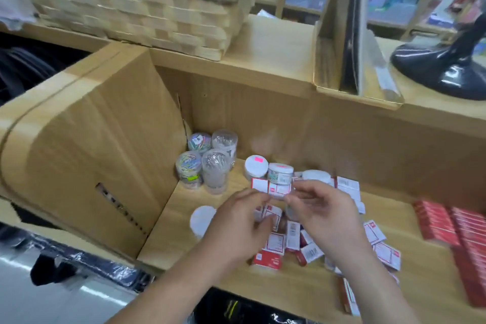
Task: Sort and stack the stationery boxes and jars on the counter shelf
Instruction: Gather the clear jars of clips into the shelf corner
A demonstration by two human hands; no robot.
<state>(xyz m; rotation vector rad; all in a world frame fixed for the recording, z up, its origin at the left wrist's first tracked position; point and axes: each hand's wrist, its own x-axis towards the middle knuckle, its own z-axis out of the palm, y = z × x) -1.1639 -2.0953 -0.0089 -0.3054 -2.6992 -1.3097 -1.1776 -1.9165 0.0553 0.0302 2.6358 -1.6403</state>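
Between the two hands, at fingertip level: small red-and-white box (272, 188), pinched at its left end by left hand (236, 223) and at its right end by right hand (326, 216), thumb and forefinger each, other fingers loosely curled. One box or two side by side: cannot tell, blurred. Held clear of the wooden shelf (168, 239).

Directly under both palms: loose heap of like boxes (289, 239), spilling out past the right wrist. Just beyond the fingertips: three white-lidded jars (280, 173), nearly touching the held box. Beyond and left of left hand: four clear tubs of paper clips (207, 163), packed into the corner against cardboard carton (92, 144). Just left of left hand: lone white-lidded jar (202, 218). Well right of right hand: red box stacks (436, 221) in rows.

Open shelf between heap and red stacks, also between left hand and carton wall. Bounded behind by upright back panel (342, 134), above by counter top carrying wicker basket (131, 16) and black fan base (441, 68). Front edge just under the forearms.
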